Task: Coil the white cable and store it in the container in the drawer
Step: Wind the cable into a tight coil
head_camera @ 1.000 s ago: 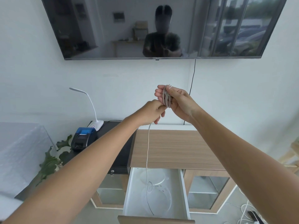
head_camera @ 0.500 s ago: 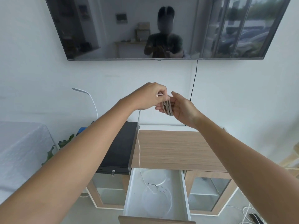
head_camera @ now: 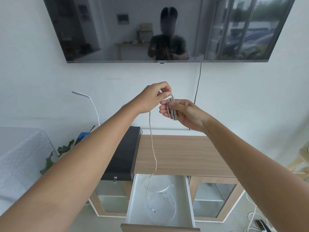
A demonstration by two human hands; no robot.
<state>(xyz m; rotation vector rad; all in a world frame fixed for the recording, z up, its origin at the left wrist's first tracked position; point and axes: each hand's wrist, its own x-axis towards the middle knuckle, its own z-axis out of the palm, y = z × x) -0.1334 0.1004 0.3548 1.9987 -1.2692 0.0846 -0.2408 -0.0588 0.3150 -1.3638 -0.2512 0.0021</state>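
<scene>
The white cable [head_camera: 171, 109] is wound in several loops around the fingers of my right hand [head_camera: 182, 113], held up in front of the wall. My left hand [head_camera: 154, 97] pinches the cable at the top of the coil. From there the free tail hangs straight down and its plug end dangles inside the open white drawer [head_camera: 132, 198]. A clear round container [head_camera: 173, 213] sits in that drawer below the tail.
A wooden cabinet [head_camera: 180, 154] with glass doors stands under the wall TV [head_camera: 167, 29]. A black cash box [head_camera: 123, 156], a white desk lamp [head_camera: 87, 101] and a plant [head_camera: 55, 156] are to the left. Loose cables [head_camera: 250, 218] lie on the floor at right.
My left hand has carried the cable up over my right hand, adding a loop. The hanging tail has shortened and its end has risen within the drawer.
</scene>
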